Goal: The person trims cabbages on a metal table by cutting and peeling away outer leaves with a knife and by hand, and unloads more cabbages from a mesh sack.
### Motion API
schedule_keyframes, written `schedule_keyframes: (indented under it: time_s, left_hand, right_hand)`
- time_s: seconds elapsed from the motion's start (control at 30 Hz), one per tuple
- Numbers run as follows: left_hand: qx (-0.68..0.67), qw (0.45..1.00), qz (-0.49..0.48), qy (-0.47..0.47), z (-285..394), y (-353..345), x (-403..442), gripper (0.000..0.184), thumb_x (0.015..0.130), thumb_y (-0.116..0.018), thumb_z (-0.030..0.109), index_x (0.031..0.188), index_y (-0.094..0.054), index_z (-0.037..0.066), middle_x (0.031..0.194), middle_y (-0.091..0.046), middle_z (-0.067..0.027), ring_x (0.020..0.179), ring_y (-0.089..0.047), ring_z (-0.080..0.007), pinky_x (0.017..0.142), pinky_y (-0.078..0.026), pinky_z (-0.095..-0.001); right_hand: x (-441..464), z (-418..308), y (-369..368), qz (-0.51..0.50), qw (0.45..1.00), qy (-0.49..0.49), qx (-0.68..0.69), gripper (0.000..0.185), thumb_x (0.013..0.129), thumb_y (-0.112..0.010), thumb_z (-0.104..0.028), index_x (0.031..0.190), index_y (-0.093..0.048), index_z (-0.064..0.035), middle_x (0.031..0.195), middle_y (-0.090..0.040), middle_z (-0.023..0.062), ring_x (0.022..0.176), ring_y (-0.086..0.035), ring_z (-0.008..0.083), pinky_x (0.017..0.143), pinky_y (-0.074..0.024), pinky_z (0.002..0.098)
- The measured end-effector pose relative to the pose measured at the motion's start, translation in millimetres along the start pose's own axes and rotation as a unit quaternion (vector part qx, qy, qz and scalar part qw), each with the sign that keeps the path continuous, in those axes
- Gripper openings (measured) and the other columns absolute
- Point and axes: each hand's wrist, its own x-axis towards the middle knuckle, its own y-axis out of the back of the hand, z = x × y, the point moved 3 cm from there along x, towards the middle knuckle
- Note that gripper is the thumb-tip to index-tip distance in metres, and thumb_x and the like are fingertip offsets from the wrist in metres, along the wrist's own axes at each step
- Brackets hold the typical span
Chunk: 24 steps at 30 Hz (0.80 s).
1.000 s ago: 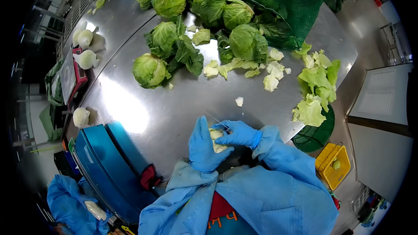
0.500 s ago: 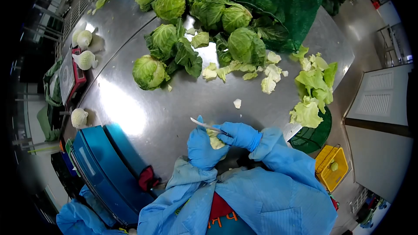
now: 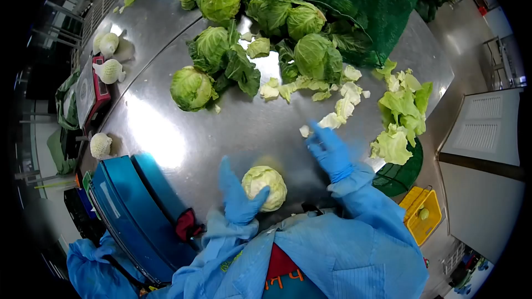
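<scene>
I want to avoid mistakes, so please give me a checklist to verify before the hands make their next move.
1. Left hand at the pale cabbage: ok, thumb overlaps its side.
2. Right hand away from that cabbage: ok.
3. Right hand holding a tool: cannot tell, too blurred.
4. Both hands covered: ok, blue gloves.
5. Table free of leaf scraps: not ok, some lie beside the right hand.

Both hands point(image 3: 239, 204) wear blue gloves point(image 3: 336, 161) — loose blue gown point(image 3: 338, 243), red cloth point(image 3: 279, 262), orange lettering point(image 3: 281, 282) beneath
</scene>
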Motion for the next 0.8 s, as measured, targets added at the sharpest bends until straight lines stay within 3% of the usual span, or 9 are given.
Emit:
schedule_keyframes:
  time_s: [0.1,0.13,0.23,0.3,0.43,0.5,0.53,0.6,0.8]
  left_hand:
    - [-0.201,0.968,0.002,0.149,-29,-11,-38,0.112,0.073,-0.082,0.037,0.146,-0.013,-0.010,0.136,-0.038,-0.0263,0.127,-0.042,-0.0357,0.107,-0.034,-0.0441]
    - [-0.334,0.906,-0.069,0.249,-18,-13,-40,0.110,0.074,-0.082,0.038,0.146,-0.015,-0.011,0.137,-0.036,-0.0271,0.126,-0.043,-0.0362,0.107,-0.035,-0.0431]
    - [-0.116,0.969,-0.073,0.206,-13,-18,-46,0.104,0.076,-0.080,0.033,0.147,-0.017,-0.009,0.141,-0.034,-0.0256,0.129,-0.042,-0.0325,0.108,-0.036,-0.0408]
    - [-0.087,0.977,-0.081,0.174,-7,-22,-42,0.100,0.076,-0.080,0.032,0.146,-0.021,-0.008,0.138,-0.037,-0.0254,0.128,-0.043,-0.0331,0.107,-0.037,-0.0410]
    - [-0.021,0.995,-0.079,0.062,-6,-19,-28,0.092,0.076,-0.079,0.035,0.145,-0.031,-0.002,0.139,-0.038,-0.0258,0.128,-0.042,-0.0372,0.107,-0.035,-0.0446]
    - [0.050,0.995,-0.078,-0.031,0,-14,-18,0.088,0.075,-0.079,0.041,0.143,-0.039,0.002,0.140,-0.037,-0.0293,0.127,-0.042,-0.0425,0.107,-0.034,-0.0492]
    - [0.002,0.996,-0.085,-0.020,-2,-16,-19,0.086,0.075,-0.078,0.040,0.142,-0.041,0.003,0.140,-0.038,-0.0287,0.128,-0.041,-0.0421,0.107,-0.034,-0.0494]
    - [-0.093,0.991,-0.098,0.002,-10,-22,-21,0.082,0.076,-0.078,0.039,0.141,-0.044,0.004,0.141,-0.039,-0.0273,0.130,-0.040,-0.0411,0.106,-0.034,-0.0496]
    - [-0.096,0.987,-0.123,-0.031,-10,-17,-13,0.071,0.078,-0.077,0.035,0.135,-0.048,0.002,0.130,-0.046,-0.0221,0.120,-0.047,-0.0370,0.103,-0.038,-0.0458]
  right_hand:
    - [-4,-20,-35,-0.178,0.974,0.027,0.136,0.068,0.082,-0.076,-0.030,0.141,-0.046,-0.0145,0.100,-0.056,0.0095,0.090,-0.060,0.0239,0.077,-0.0503,0.0345]
    - [-5,-35,-39,-0.204,0.968,0.047,0.140,0.063,0.082,-0.076,-0.030,0.137,-0.051,-0.0138,0.097,-0.056,0.0079,0.086,-0.057,0.0211,0.075,-0.0488,0.0331]
    - [-8,-64,-51,-0.268,0.947,0.102,0.142,0.051,0.082,-0.076,-0.031,0.126,-0.061,-0.0113,0.091,-0.055,0.0049,0.078,-0.052,0.0158,0.072,-0.0460,0.0307]
    - [-9,-56,-66,-0.301,0.937,0.124,0.128,0.044,0.083,-0.075,-0.031,0.119,-0.065,-0.0092,0.089,-0.056,0.0049,0.078,-0.053,0.0161,0.072,-0.0464,0.0315]
    - [-6,-46,-75,-0.191,0.941,0.087,0.264,0.027,0.088,-0.071,-0.027,0.102,-0.069,-0.0037,0.077,-0.061,0.0048,0.064,-0.055,0.0133,0.060,-0.0456,0.0273]
    - [-10,-52,-76,-0.199,0.889,-0.140,0.388,0.025,0.089,-0.069,-0.027,0.096,-0.069,-0.0029,0.071,-0.061,0.0039,0.057,-0.052,0.0104,0.053,-0.0427,0.0241]
    - [-14,-55,-75,-0.197,0.839,-0.251,0.440,0.025,0.090,-0.069,-0.027,0.093,-0.070,-0.0024,0.067,-0.061,0.0035,0.053,-0.051,0.0089,0.050,-0.0412,0.0225]
    - [-13,-51,-69,-0.218,0.818,-0.294,0.444,0.026,0.091,-0.067,-0.028,0.092,-0.071,-0.0024,0.063,-0.059,0.0014,0.049,-0.049,0.0071,0.046,-0.0388,0.0210]
    - [-15,-40,-69,-0.212,0.804,-0.307,0.464,0.027,0.092,-0.065,-0.027,0.098,-0.071,-0.0021,0.064,-0.061,0.0012,0.047,-0.049,0.0065,0.044,-0.0385,0.0208]
